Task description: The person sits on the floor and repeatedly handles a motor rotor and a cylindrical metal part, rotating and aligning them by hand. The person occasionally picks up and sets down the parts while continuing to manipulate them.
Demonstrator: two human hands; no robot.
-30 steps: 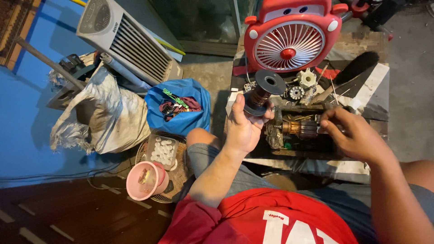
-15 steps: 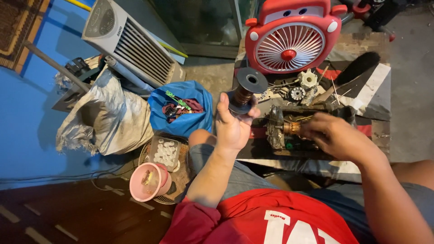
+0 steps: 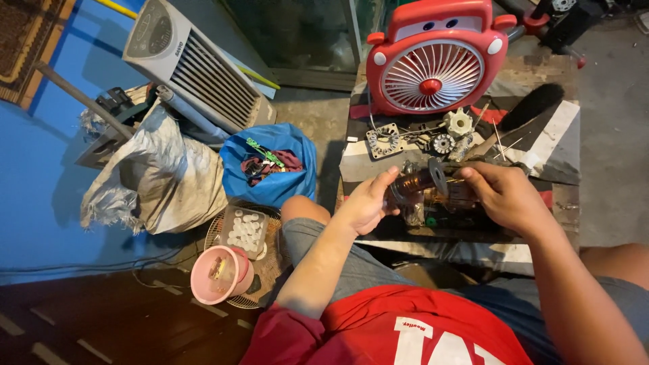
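Lowering noted: the copper-wound motor armature with its dark end disc (image 3: 420, 184), held upright in the air a second ago, now lies level just above the cluttered wooden work board (image 3: 541, 132). Left hand (image 3: 368, 203) grips its winding end, thumb up; right hand (image 3: 503, 196) has come over, fingers curled on the other end.

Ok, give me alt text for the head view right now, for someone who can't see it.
Both hands hold a copper-wound motor part over a cluttered low table: left hand at its end, right hand gripping the other side. Behind it stands a red car-shaped fan; a blue bag and pink cup sit on the floor.
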